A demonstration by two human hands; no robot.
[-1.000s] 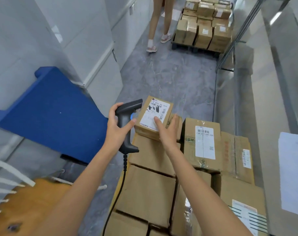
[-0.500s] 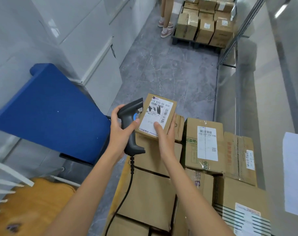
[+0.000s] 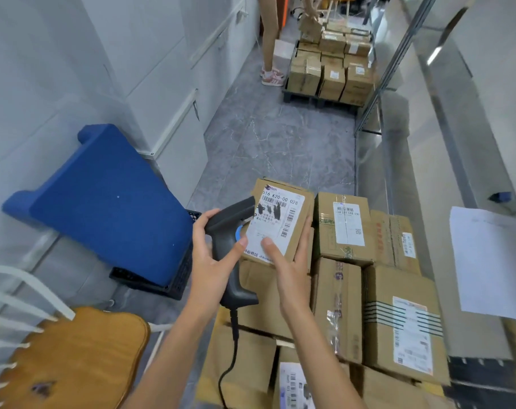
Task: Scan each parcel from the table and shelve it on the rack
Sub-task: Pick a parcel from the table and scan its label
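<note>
My right hand (image 3: 286, 261) grips a small brown parcel (image 3: 283, 216) with a white shipping label, tilted up above the pile of cardboard parcels (image 3: 339, 290). My left hand (image 3: 212, 255) is closed on a black corded barcode scanner (image 3: 230, 246), its head pointing at the left side of the parcel's label. The scanner's cable hangs down in front of the boxes. A metal rack (image 3: 377, 98) with grey shelves runs along the right side.
A blue upholstered seat (image 3: 103, 202) leans on the left over a black crate. A wooden chair (image 3: 73, 358) stands at bottom left. Further down the aisle a person's legs (image 3: 270, 39) stand beside a pallet of boxes (image 3: 330, 75). A white sheet (image 3: 486, 261) lies on the rack shelf.
My right hand has raised and tilted the small parcel up off the pile, and the scanner has stayed close against its label. The view has lifted to show more of the aisle.
</note>
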